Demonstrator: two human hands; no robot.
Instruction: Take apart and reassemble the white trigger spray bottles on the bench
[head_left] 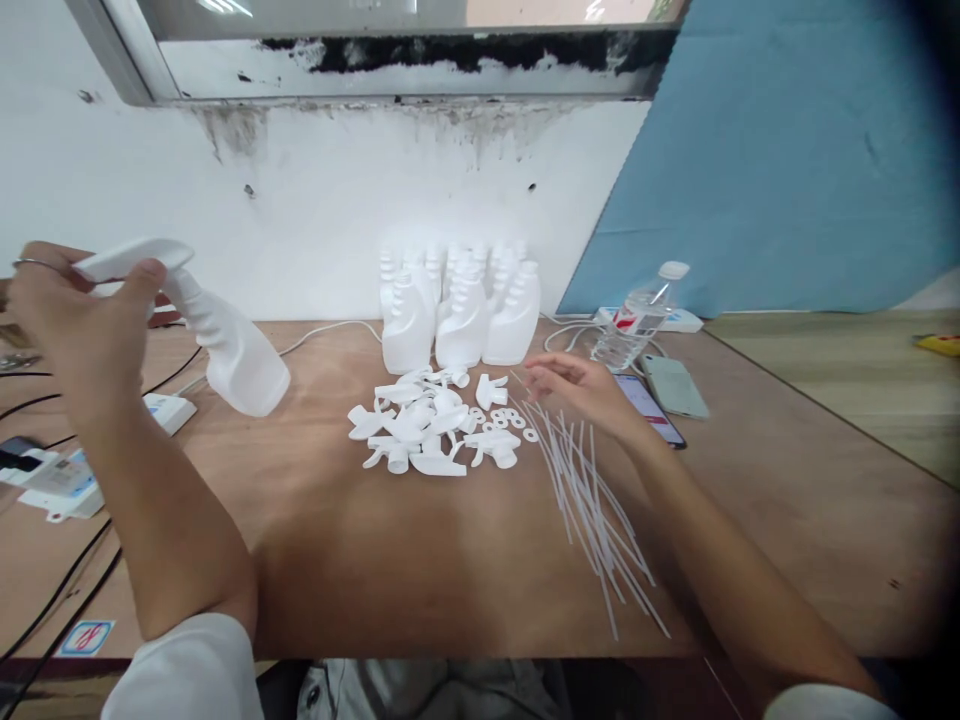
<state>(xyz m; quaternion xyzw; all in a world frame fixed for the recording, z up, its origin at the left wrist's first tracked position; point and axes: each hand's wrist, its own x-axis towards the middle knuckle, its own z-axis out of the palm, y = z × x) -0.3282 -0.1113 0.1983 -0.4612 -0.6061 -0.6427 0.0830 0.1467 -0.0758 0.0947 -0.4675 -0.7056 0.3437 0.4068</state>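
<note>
My left hand [75, 320] is raised at the left and grips the trigger head of an assembled white spray bottle [225, 340], which hangs tilted above the table. My right hand [577, 385] hovers low over the table with fingers spread, holding nothing, just right of a pile of white trigger heads [427, 425] and small white rings [510, 418]. Thin white dip tubes [592, 500] lie fanned out under and in front of that hand. Several capless white bottles [457, 310] stand in a cluster behind the pile.
A wooden table [420, 560] carries everything. A clear water bottle [637, 320], two phones [667, 395] and a power strip [679, 322] sit at the right back. Cables and a white socket block [169, 410] lie at the left. A white wall and blue panel stand behind.
</note>
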